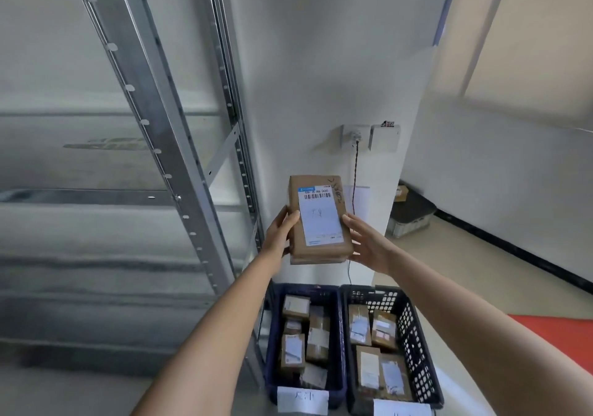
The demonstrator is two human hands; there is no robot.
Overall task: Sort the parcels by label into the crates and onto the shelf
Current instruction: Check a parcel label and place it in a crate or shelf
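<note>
1. White wall (321, 62) behind, one metal shelf (179, 171) left.
2. One parcel (317, 219) held up, left hand (280, 232) and right hand (365, 242) gripping its sides.
3. Two crates below: left crate (335, 345) roughly six parcels, right crate (414, 345) four.

Soft, even daylight; shelf (96, 223) on the left smeared by blur (edges bend, wide-angle).

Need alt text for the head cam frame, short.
Both hands, left hand and right hand, hold a brown labelled parcel up, label facing the camera. Below sit two dark crates holding more parcels, beside a metal shelf.
</note>
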